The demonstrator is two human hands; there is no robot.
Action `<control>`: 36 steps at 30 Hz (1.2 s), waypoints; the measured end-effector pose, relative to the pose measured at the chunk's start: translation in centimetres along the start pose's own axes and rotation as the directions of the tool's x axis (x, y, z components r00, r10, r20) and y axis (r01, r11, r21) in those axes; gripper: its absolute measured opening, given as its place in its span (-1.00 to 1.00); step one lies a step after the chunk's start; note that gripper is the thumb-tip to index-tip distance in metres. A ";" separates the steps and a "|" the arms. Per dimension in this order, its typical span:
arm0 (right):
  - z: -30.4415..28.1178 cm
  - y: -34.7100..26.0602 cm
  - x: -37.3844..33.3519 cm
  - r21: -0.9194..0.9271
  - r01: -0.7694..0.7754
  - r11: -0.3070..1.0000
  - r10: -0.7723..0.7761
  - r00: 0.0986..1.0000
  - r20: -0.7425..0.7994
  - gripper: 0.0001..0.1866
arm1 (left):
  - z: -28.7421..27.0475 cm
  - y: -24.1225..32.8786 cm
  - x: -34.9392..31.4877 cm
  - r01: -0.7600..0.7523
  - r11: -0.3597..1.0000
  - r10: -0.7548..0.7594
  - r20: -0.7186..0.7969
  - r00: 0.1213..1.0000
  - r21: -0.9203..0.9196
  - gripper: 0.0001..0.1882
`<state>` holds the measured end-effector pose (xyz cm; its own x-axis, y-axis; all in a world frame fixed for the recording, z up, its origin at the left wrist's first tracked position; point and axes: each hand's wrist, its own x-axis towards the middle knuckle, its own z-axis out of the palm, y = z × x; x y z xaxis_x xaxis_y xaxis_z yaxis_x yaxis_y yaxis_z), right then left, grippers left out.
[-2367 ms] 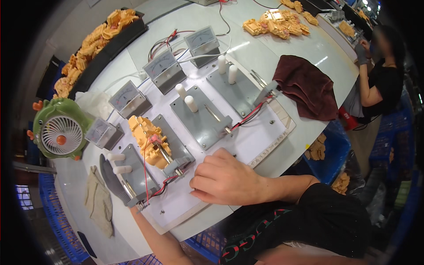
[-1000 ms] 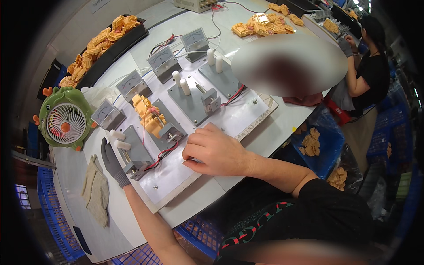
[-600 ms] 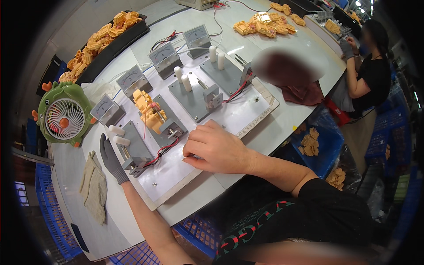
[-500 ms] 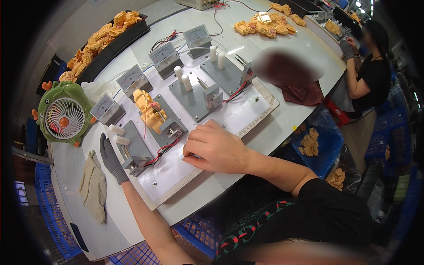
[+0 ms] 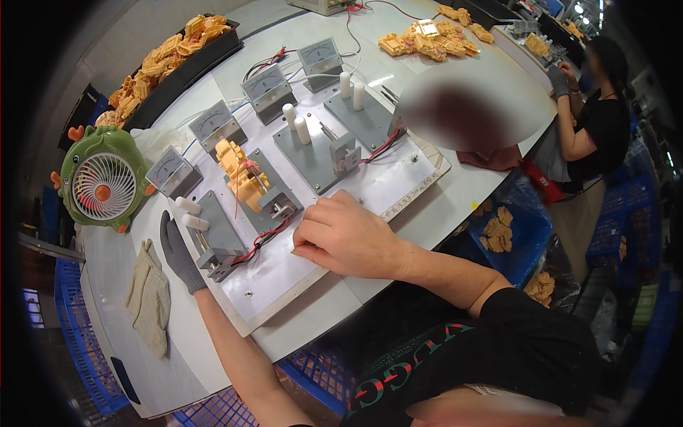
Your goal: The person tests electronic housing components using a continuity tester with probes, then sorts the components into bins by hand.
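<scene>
My left hand, in a grey glove, lies with its fingers stretched out along the left edge of a white board. My bare right hand rests over the board's near part, fingers curled inward and pressed together; whatever they hold, if anything, is hidden. Just beyond it, an orange-yellow plastic part with thin red wires sits in one of the grey test fixtures. Another fixture with white pegs is beside my left hand. Two more fixtures to the right carry no plastic part.
Several analog meters stand along the board's far side. A green fan and a beige glove are at left. Plastic parts fill a black tray and form a pile. A dark red cloth lies right; another person works beyond.
My right hand's thumb has drawn in slightly against the curled fingers. My left hand has stayed in place, and so has the plastic part in the fixture.
</scene>
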<state>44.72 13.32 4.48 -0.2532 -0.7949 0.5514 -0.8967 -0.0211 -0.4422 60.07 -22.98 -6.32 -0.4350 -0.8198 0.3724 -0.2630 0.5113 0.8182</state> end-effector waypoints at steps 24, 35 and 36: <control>0.0 0.0 0.1 -0.014 0.035 0.999 -0.036 0.999 -0.025 -0.87 | 0.4 0.9 -0.7 -0.125 0.989 0.129 -0.044 0.991 0.081 -0.59; -0.1 0.0 0.0 0.001 0.043 0.999 -0.043 0.999 -0.030 -0.89 | -0.2 -1.1 -0.2 -0.234 0.930 0.236 0.028 0.971 0.282 -0.63; 0.0 0.0 0.0 -0.001 0.039 0.999 -0.039 0.999 -0.024 -0.89 | -0.2 -1.2 -0.2 -0.335 0.829 0.349 0.054 0.936 0.448 -0.63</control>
<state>44.70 13.31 4.53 -0.2264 -0.7786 0.5852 -0.9062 -0.0520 -0.4197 60.69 -23.55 -7.29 -0.5450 -0.5749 0.6103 -0.4579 0.8138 0.3578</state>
